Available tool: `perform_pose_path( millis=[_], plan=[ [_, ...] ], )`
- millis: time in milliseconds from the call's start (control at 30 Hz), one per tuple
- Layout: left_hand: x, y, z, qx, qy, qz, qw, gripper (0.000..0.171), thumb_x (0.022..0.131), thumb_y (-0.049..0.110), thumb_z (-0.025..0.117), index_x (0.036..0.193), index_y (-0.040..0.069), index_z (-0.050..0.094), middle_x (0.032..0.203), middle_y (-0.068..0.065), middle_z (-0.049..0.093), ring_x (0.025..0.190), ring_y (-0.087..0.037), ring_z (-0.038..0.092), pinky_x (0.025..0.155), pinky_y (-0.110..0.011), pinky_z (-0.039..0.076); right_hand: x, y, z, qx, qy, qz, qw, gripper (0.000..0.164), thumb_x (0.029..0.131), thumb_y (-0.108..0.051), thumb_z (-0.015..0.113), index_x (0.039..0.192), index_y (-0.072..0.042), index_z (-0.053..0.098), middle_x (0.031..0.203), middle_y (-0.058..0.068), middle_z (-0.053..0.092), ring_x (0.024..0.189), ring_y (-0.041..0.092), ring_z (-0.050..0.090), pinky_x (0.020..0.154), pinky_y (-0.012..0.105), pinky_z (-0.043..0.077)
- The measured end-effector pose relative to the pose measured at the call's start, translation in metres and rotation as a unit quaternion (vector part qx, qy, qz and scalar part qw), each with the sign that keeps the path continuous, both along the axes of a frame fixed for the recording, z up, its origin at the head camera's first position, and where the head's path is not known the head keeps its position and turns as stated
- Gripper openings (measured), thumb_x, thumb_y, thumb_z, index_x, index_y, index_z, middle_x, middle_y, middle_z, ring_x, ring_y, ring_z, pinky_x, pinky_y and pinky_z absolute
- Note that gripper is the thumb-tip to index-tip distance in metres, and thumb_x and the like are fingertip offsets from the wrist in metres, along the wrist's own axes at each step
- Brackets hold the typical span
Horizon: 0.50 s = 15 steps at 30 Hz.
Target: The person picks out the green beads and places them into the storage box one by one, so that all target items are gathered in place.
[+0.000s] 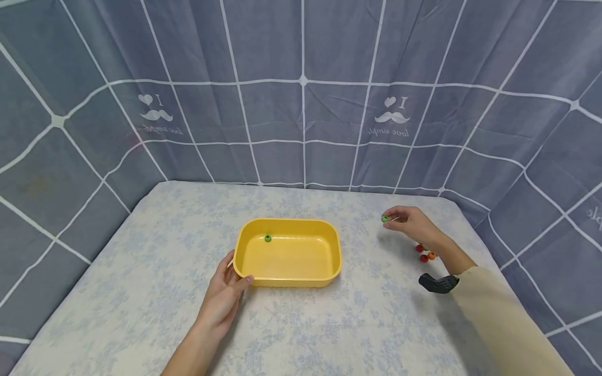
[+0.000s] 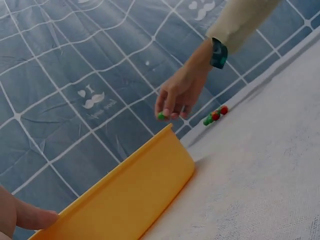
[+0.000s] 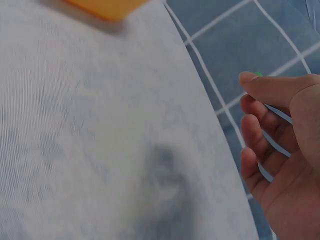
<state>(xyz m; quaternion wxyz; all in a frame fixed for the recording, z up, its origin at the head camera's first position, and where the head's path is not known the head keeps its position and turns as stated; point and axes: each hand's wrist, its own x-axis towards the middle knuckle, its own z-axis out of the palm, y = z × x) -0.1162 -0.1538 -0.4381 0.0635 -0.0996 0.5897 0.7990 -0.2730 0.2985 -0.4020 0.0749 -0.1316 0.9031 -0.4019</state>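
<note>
A yellow rectangular tray (image 1: 288,282) sits on the table, and one green bead (image 1: 268,238) lies inside near its back left. My left hand (image 1: 223,300) grips the tray's front left corner; in the left wrist view the thumb (image 2: 37,217) lies on the rim. To the right of the tray, my right hand (image 1: 410,224) is raised over the table. Between its thumb and fingertips it pinches another green bead (image 1: 385,218), mostly hidden behind the thumb in the right wrist view.
Several small beads, red (image 1: 424,258), orange (image 1: 431,255) and green, lie in a cluster below the right wrist. A pale floral cloth (image 1: 291,329) covers the table. Blue-grey curtains (image 1: 338,115) with white lines enclose the back and sides.
</note>
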Motion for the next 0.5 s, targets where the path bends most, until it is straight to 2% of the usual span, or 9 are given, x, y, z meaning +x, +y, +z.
perform_pose_path(
  millis=[133, 367, 500],
  plan=[
    [0.001, -0.002, -0.002, -0.001, -0.001, -0.001, 1.0000, 0.091, 0.098, -0.011, 0.060, 0.168, 0.014, 0.007, 0.170, -0.008, 0.013, 0.153, -0.024, 0.022, 0.119, -0.033, 0.032, -0.005, -0.023, 0.004, -0.003, 0.002, 0.021, 1.000, 0.037, 0.099, -0.018, 0.073, 0.129, 0.003, 0.066, 0.118, 0.012, 0.067, 0.106, 0.029, 0.062, 0.089, 0.044, 0.055],
    [0.001, -0.006, -0.003, -0.002, 0.006, -0.009, 0.9999, 0.091, 0.098, -0.009, 0.062, 0.167, 0.015, 0.008, 0.170, -0.007, 0.014, 0.153, -0.023, 0.023, 0.113, -0.027, 0.038, -0.009, -0.054, 0.004, -0.023, -0.025, 0.050, 0.998, 0.035, 0.099, -0.015, 0.073, 0.128, 0.002, 0.067, 0.115, 0.008, 0.068, 0.102, 0.028, 0.061, 0.093, 0.059, 0.053],
    [-0.002, -0.005, -0.004, 0.004, 0.012, -0.016, 0.9998, 0.090, 0.099, -0.009, 0.062, 0.167, 0.014, 0.009, 0.169, -0.008, 0.016, 0.153, -0.023, 0.024, 0.112, -0.025, 0.040, -0.012, -0.065, 0.007, -0.030, -0.025, 0.070, 0.997, 0.032, 0.098, -0.015, 0.073, 0.126, 0.000, 0.069, 0.113, 0.008, 0.069, 0.101, 0.029, 0.062, 0.093, 0.061, 0.053]
  ],
)
